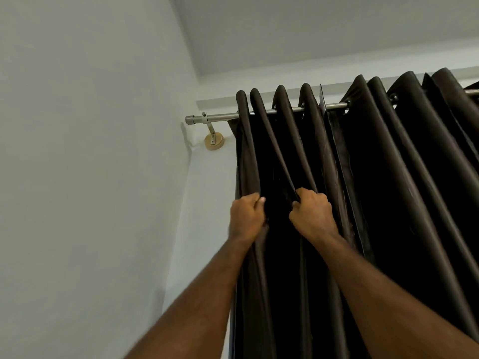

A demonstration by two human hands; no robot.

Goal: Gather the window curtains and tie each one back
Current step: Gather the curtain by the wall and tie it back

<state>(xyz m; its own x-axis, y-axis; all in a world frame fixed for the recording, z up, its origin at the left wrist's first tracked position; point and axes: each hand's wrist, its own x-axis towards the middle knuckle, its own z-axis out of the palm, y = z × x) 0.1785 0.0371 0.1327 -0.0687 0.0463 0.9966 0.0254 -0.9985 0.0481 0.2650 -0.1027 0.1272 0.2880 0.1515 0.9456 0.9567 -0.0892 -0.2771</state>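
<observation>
A dark brown left curtain [282,141] hangs in tight folds from a metal rod [223,116]. A second dark curtain [404,156] hangs to its right, spread in wider folds. Both my arms reach up. My left hand [246,216] grips the outermost fold at the curtain's left edge. My right hand [312,215] grips a bunch of folds a little to the right, at the same height. The two hands are a short gap apart, with dark cloth between them. No tie-back is in view.
The rod ends at a bracket on a round wooden wall mount [214,142] left of the curtains. A plain white wall [90,164] fills the left side, and the ceiling [311,35] runs above. The window behind is hidden.
</observation>
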